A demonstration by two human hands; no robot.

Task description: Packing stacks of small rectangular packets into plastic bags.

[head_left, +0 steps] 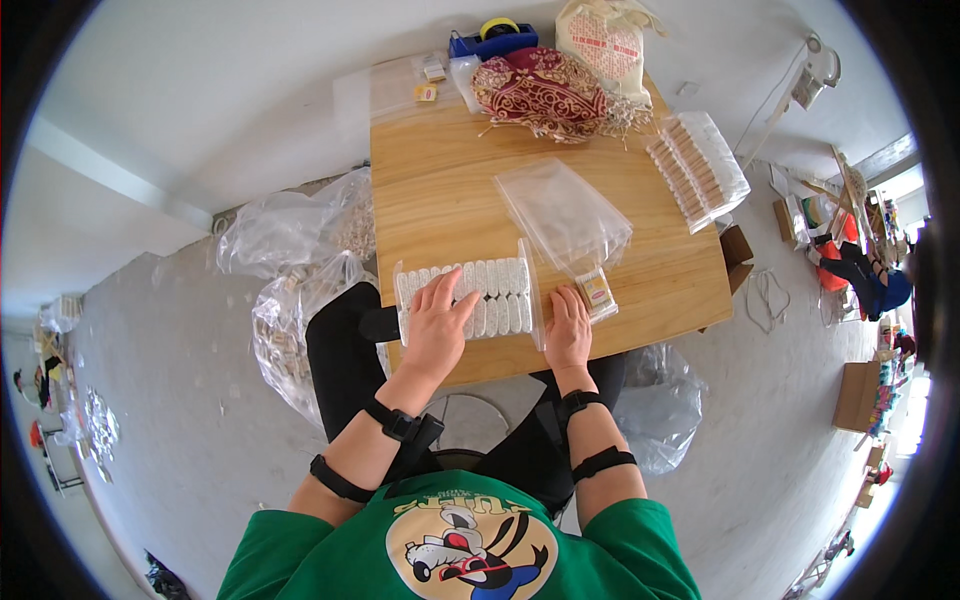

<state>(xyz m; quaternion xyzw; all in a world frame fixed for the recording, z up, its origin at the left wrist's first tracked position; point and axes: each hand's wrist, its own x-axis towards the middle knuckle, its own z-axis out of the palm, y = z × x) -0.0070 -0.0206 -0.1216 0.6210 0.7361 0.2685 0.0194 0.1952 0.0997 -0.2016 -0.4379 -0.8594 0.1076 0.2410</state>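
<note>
Our left hand (436, 330) lies palm down, fingers parted, on the pack (508, 272): white rolls (515, 318) in two rows, clear film (536, 300), near the table's (430, 180) front edge. Our right hand (569, 332) bends beside it; its grip we cannot tell.

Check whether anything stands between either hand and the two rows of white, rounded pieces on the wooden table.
Nothing visible blocks the left hand, which lies over the white, rounded pieces. Between their right end and the right hand stands a strip of clear, thin plastic film.
</note>
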